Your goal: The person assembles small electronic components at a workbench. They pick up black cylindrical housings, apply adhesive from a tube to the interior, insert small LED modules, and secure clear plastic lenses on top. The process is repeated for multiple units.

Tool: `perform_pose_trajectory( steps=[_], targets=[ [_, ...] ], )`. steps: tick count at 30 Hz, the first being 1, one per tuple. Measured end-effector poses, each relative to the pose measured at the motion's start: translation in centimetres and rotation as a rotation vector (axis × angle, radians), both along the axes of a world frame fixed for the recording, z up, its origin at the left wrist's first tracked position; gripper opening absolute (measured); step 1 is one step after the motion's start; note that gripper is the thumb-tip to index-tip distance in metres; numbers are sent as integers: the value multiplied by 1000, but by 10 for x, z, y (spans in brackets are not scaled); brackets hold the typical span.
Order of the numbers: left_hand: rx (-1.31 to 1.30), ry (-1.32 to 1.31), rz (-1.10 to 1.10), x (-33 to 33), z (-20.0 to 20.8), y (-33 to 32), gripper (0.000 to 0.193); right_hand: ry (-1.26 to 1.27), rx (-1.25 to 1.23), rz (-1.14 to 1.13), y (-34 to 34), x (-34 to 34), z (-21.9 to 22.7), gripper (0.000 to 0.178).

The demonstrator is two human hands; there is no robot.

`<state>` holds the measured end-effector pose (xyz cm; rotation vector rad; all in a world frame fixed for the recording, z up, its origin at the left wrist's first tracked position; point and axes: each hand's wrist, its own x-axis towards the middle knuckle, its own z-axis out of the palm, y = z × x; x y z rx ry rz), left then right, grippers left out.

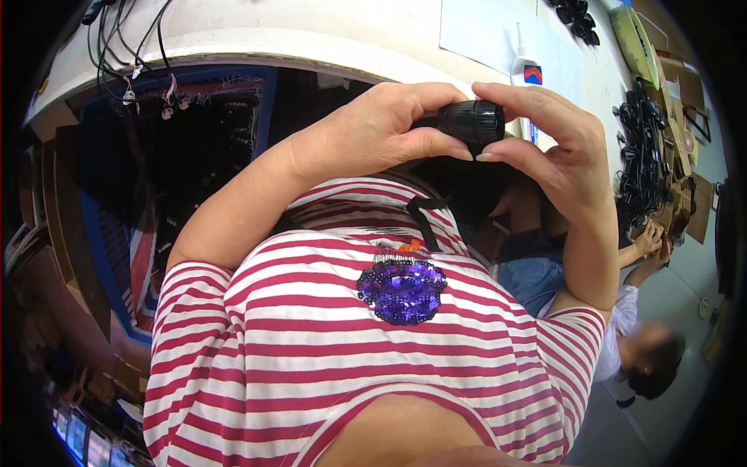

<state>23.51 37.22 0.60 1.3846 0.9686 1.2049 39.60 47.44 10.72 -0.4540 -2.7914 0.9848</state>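
In front of my chest, at the near edge of the white table, both hands hold one short black cylinder with a ribbed wide end. My left hand grips its narrower end between thumb and fingers, which hides most of that side. Around the ribbed end, the thumb and index finger of my right hand are closed. The cylinder lies sideways, its wide end toward my right. Both thumb tips almost meet beneath it. Just beyond the right fingers stands a white bottle with a thin pointed nozzle.
Black cables hang over the table's left edge, above a blue crate with dark contents. A pale sheet lies on the table. Black parts are heaped at the right, where another person's hands are.
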Motion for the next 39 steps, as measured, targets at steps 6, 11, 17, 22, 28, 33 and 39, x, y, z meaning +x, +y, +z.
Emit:
perform_pose_trajectory(
  steps=[6,11,17,22,28,33,39],
  targets=[
    [-15,-1,-6,3,1,1,24,-9,50,-37,-1,4,-2,43],
    [-43,3,8,4,4,1,24,-56,109,-173,-12,3,-3,42],
    [26,57,45,6,1,0,25,-178,267,-94,-8,7,3,42],
    [-52,74,45,5,3,0,26,-33,226,-97,-11,-3,2,34],
    [-13,101,99,10,6,-2,26,-256,226,-148,-12,-1,10,26],
    [39,9,196,12,4,1,26,-209,151,-177,-9,-1,8,26],
    [-146,-76,131,3,14,0,32,-138,246,-291,-39,-22,18,23]
  ],
)
